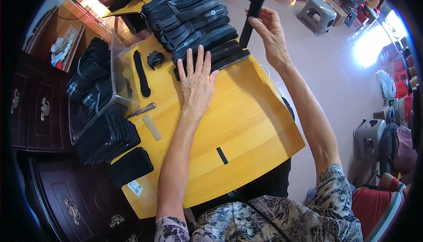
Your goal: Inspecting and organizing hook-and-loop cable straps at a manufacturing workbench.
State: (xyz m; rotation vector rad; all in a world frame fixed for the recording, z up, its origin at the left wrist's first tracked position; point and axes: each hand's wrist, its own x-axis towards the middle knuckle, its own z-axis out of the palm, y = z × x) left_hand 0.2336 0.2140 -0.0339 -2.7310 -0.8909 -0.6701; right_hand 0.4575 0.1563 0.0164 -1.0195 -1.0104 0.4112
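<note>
My left hand (197, 81) lies flat, fingers spread, on the yellow wooden table (246, 123), with its fingertips against the near edge of a big pile of black straps (191, 19). My right hand (271, 33) is raised above the pile's right end and pinches one long black strap (252, 11), which stands almost upright. The pile is made of bundled layers of flat black straps with small metal fittings.
A clear plastic bin (94, 88) full of black pieces stands at the left, with more black stacks (110, 140) in front of it. A loose strap (142, 72), a small tool (141, 110) and a tan block (152, 127) lie nearby. Grey stools (318, 13) stand on the floor to the right.
</note>
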